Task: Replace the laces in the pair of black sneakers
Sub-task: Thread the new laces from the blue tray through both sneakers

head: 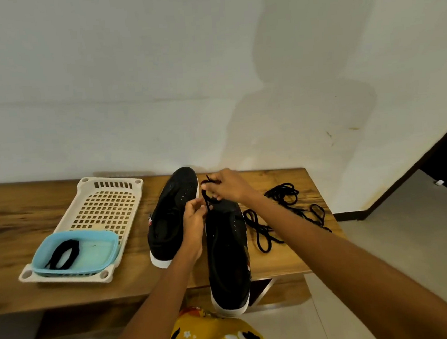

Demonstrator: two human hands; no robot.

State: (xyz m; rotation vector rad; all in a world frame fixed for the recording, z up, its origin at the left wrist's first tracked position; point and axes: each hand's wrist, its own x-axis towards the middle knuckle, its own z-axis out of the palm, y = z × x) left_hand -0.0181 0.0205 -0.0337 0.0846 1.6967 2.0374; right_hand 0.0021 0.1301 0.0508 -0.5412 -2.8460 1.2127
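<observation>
Pinching one black lace (206, 194) at the near sneaker (227, 252) toe, right hand (227, 186) at 1 o'clock of left hand (194, 219), sneaker's long axis running 12-to-6

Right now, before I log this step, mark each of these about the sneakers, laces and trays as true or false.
1. Both hands hold a black lace at the toe end of the right sneaker. True: left hand and right hand pinch it.
2. The blue tub holds no lace. False: a folded lace lies in it.
3. Loose laces lie on the table right of the sneakers. True.
4. The left sneaker sits inside the cream tray. False: it stands on the table beside it.
</observation>
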